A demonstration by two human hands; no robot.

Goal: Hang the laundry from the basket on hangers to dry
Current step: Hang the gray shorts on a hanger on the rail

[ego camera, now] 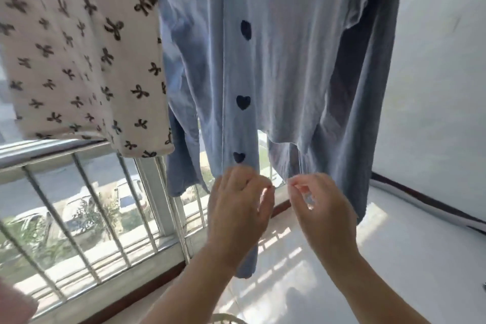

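Observation:
A light blue shirt (289,73) with dark heart-shaped buttons hangs in front of me, its top cut off by the frame. My left hand (238,208) pinches the shirt's bottom hem just below the lowest heart button. My right hand (319,208) pinches the hem of the other front panel, a short gap away. To the left hangs a white garment (76,55) printed with dark bows. A pale woven rim, probably the basket (226,319), peeks in at the bottom edge. No hanger shows.
A window with metal bars (86,213) and a rail runs along the left, with parked cars outside. A white tiled floor (394,258) lies below, and a white wall (434,87) stands at the right. A pinkish blur (13,302) sits at the bottom left corner.

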